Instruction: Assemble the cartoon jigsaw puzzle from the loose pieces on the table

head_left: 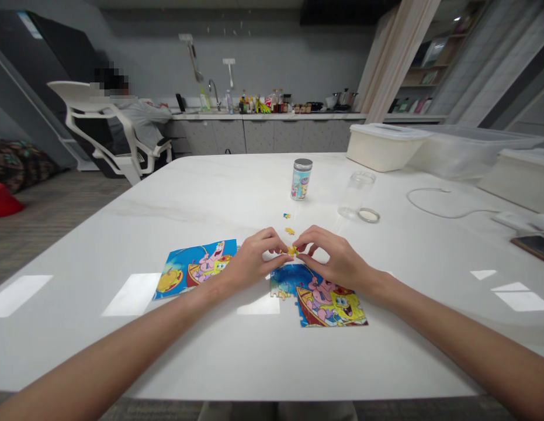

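Observation:
My left hand (260,254) and my right hand (328,254) meet above the white table, thumbs and fingertips pinched. Between them are small yellow jigsaw pieces (291,251), one side in each hand; whether they are joined I cannot tell. Just below lies a partly assembled jigsaw puzzle (324,304) with a cartoon boat scene, its left side stepped and its upper part covered by my right hand. A picture sheet (195,269) with the same scene lies beside my left forearm, partly covered. Two loose pieces, a yellow one (290,231) and a blue-and-yellow one (287,216), lie beyond my fingers.
A cartoon-printed can (301,180) with a silver lid stands farther back. Right of it are a see-through jar (357,193) and a ring-shaped lid (368,215). Storage boxes (385,149), a white cable (429,213) and a phone (534,247) occupy the right side. A person (138,120) sits back left.

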### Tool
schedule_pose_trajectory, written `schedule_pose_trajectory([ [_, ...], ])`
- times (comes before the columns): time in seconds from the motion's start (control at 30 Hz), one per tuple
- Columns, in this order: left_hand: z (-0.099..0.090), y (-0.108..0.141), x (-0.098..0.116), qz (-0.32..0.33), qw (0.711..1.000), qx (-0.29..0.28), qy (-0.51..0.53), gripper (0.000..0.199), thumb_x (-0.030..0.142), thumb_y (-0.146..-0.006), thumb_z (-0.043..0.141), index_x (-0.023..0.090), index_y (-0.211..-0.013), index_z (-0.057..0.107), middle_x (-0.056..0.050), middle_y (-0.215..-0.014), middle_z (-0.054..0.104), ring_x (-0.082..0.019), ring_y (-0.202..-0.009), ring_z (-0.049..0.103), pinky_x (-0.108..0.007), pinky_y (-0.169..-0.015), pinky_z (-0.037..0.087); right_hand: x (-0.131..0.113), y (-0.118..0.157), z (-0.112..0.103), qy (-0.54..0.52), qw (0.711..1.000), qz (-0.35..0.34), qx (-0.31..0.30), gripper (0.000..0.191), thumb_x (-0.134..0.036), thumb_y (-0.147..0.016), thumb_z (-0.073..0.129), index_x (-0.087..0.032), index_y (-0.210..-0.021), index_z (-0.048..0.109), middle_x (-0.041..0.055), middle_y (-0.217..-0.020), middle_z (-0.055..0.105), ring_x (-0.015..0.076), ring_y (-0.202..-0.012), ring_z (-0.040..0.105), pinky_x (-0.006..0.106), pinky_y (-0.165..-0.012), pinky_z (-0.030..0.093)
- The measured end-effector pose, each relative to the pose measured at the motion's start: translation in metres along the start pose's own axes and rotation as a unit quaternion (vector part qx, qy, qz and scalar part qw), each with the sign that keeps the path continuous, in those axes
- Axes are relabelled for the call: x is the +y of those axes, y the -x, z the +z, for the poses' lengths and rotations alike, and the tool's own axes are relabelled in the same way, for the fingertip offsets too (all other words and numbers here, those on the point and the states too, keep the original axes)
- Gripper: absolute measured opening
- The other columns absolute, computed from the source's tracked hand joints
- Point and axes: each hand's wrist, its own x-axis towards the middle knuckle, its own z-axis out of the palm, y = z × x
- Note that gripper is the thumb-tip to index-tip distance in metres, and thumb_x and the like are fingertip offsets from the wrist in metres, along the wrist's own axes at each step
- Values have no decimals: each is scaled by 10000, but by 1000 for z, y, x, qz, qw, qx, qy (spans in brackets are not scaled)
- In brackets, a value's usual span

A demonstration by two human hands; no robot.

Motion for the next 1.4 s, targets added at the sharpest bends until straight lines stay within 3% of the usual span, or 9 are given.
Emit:
schedule_pose_trajectory([
  [0.23, 0, 0, -3, 9, 1000, -9, -7, 33, 198, -838, 621, 194, -827, 652, 7, -808, 549, -111, -724, 536, -259, -664, 452, -1, 1, -1, 15, 1000, 1, -18, 146, -162, -870, 552, -188, -1013, 567, 36, -878, 564, 131, -717, 556, 308, -627, 524],
  [0.77, -1, 0, -1, 12, 1000, -29, 3, 63, 180, -838, 619, 200, -800, 666, 12, -805, 523, -106, -741, 533, -252, -680, 441, 1, 3, 0, 21, 998, 11, -53, 183, -98, -843, 561, -189, -1000, 581, 29, -874, 552, 128, -735, 534, 294, -639, 492],
  [1.1, -2, 0, -1, 0, 1000, -30, 10, 25, 212, -839, 618, 201, -835, 641, 5, -812, 543, -120, -754, 543, -271, -681, 449, 6, 4, -1, 24, 998, 22, -52, 179, -171, -855, 574, -193, -1033, 582, 23, -829, 549, 133, -726, 539, 286, -605, 502],
  [1.4, 0, 0, -1, 7, 1000, -30, -6, 148, 271, -870, 582, 187, -750, 595, 7, -808, 535, -107, -730, 522, -261, -673, 441, -1, 1, 0, 36, 997, 6, -61, 159, -150, -863, 544, -195, -1000, 611, 27, -816, 626, 145, -709, 576, 315, -636, 511],
])
